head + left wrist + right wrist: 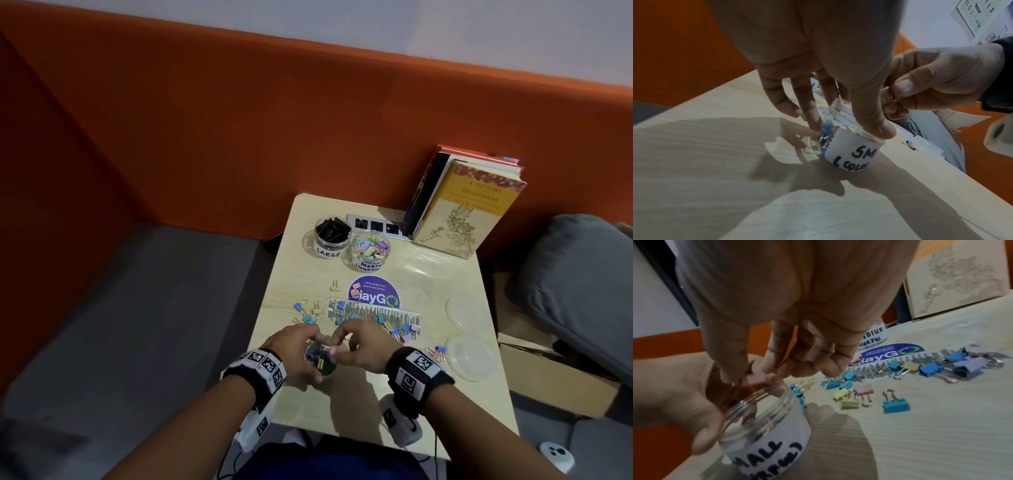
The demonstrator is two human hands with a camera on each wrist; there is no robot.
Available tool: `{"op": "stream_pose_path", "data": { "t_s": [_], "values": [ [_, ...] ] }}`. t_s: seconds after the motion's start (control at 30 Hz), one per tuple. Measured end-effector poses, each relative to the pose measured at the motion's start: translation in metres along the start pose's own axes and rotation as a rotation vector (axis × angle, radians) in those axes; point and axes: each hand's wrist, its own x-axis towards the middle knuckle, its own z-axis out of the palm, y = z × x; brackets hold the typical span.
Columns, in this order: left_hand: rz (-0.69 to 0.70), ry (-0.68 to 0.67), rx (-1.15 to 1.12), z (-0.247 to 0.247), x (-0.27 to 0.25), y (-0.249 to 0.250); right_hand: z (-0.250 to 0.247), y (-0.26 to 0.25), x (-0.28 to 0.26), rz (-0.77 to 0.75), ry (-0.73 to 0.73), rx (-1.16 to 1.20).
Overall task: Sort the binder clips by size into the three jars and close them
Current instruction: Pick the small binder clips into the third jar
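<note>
Left hand [291, 346] curled around open small jar [764, 426] on table [428, 394], right hand [777, 337] pinching pink binder clip [756, 379] over its mouth, loose clips [896, 405] beyond, 2 lids [471, 356] at right.

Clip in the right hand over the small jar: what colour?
Pink clip, clearest in the right wrist view.

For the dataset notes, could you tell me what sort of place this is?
Probably an office lounge or booth: an orange padded partition wraps a small wooden table with built-in power sockets, a pantry-cleanliness sticker and leaning books.
</note>
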Motion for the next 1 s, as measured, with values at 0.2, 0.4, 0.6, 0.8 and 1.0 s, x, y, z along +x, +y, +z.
{"op": "stream_pose_path", "data": {
  "t_s": [0.2, 0.4, 0.6, 0.8, 1.0],
  "values": [
    [0.010, 0.012, -0.003, 0.002, -0.002, -0.002, 0.010, 0.017, 0.004, 0.098, 0.115, -0.124],
    [0.025, 0.024, -0.017, 0.008, 0.002, 0.003, 0.022, 0.021, -0.003, 0.055, -0.077, -0.049],
    [0.066, 0.030, -0.108, 0.009, 0.004, 0.003, 0.026, 0.029, -0.006, 0.072, 0.003, -0.175],
    [-0.073, 0.375, 0.021, -0.010, 0.012, -0.032, 0.015, 0.040, -0.018, 0.205, 0.063, -0.191],
    [-0.111, 0.224, 0.174, -0.001, 0.020, -0.047, 0.016, 0.039, -0.023, 0.271, 0.047, -0.140]
  ]
}}
